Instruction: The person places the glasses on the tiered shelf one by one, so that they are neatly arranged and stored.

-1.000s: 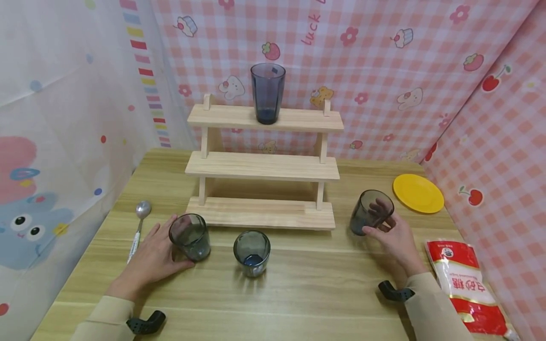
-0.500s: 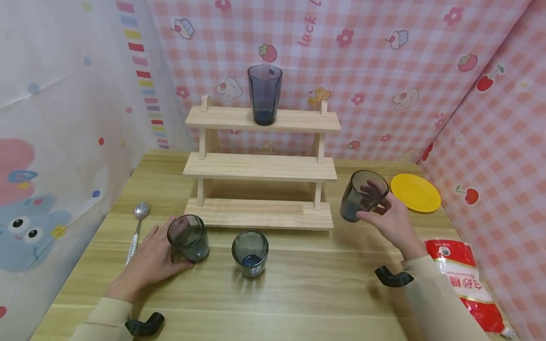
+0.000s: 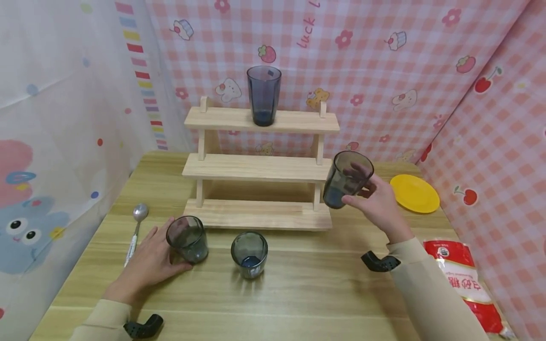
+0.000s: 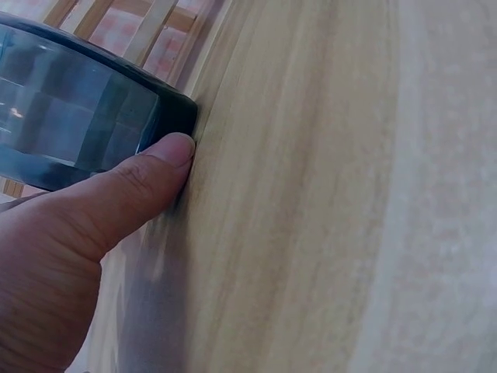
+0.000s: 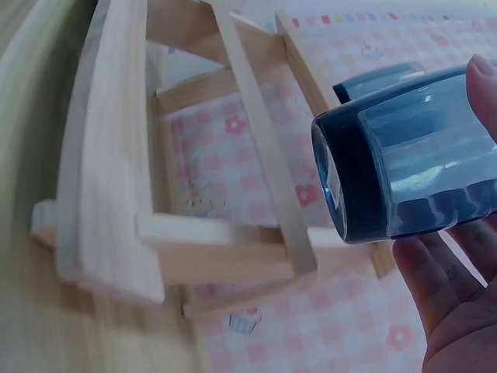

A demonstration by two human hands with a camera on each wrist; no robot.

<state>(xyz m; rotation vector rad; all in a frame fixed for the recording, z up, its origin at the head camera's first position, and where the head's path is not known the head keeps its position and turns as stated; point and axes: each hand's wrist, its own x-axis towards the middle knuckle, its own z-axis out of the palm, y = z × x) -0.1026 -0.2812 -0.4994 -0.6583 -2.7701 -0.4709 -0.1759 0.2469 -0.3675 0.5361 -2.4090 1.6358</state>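
My right hand holds a dark tinted glass in the air, tilted, at the right end of the wooden shelf stand. In the right wrist view the thumb lies on one side of that glass and the fingers on the other. On the table, my left hand grips a short tinted glass, with the thumb against its base; the other fingertips are hidden behind it. Between the hands a third tinted glass stands on the table. A tall bluish glass stands upright on the top shelf.
A spoon lies at the left, beyond the left hand. At the right are a yellow plate and a red-and-white bag of sugar. Patterned cloths hang behind and beside the table.
The right hand has raised its glass from the table and carried it up and left, towards the shelf stand. The left hand and its glass have stayed in place.
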